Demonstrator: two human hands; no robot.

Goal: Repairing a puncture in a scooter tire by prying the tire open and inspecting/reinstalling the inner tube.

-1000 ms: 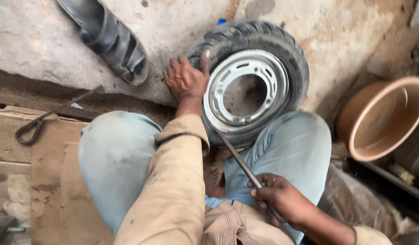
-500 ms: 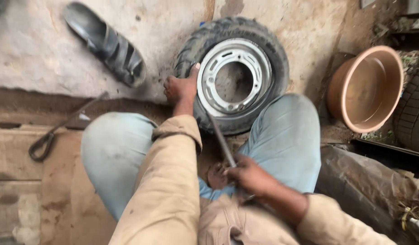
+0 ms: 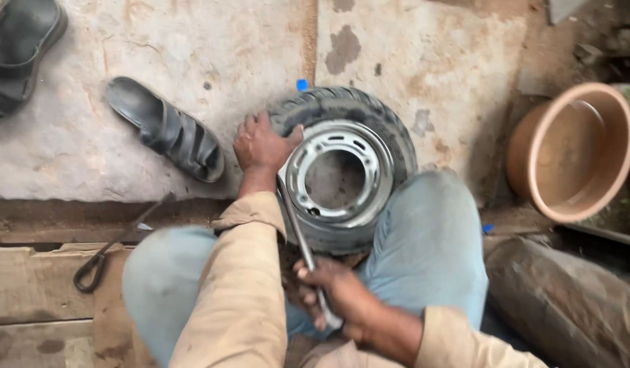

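Black rubber tyre (image 3: 369,119) on a grey steel rim (image 3: 342,170), lying flat on the concrete floor (image 3: 158,54) between two knees in light blue jeans (image 3: 431,252). Resting on the near-left edge of the tyre, the left hand (image 3: 262,145), palm down, fingers spread over the rubber and the thumb pointing toward the rim; nothing enclosed in it, only pressing from above. Closed around the lower end of a thin metal lever (image 3: 298,235), the right hand (image 3: 335,296), lower in the view and closer to the body.

Long axis of the lever: from the right grip up and slightly to the left, ending at the left side of the rim, just beside the left hand, where rubber meets steel. Cannot tell whether the tip sits under the tyre bead or only against it; hidden by the wrist and the sleeve. From the right grip, then, the tyre lies straight ahead and away from the body, the whole length of the lever in between. Nearer to the tyre by far: the left hand, already touching it.

Around: a black sandal (image 3: 165,129) on the floor to the left, well apart from the tyre; a second one (image 3: 18,48) at the top-left corner; a brown plastic basin (image 3: 571,153) to the right; a bent iron hook tool (image 3: 107,255) on the wooden planks (image 3: 28,286) at the left.
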